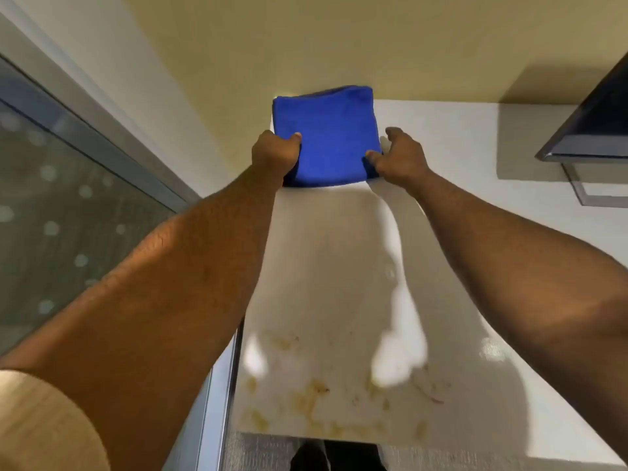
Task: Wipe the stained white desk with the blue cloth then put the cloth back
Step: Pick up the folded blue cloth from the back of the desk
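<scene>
A folded blue cloth [328, 137] lies at the far left corner of the white desk [452, 137], close to the wall. My left hand [276, 151] grips the cloth's near left corner, thumb on top. My right hand [399, 154] pinches the near right corner, its other fingers spread. Both arms are stretched out over the desk. Yellow-brown stains [311, 399] are scattered along the desk's near edge.
A dark monitor [591, 127] on a stand sits at the desk's far right. A glass window with a grey frame [68, 212] runs along the left. A cream wall [306, 39] stands behind the desk. Grey floor shows below the near edge.
</scene>
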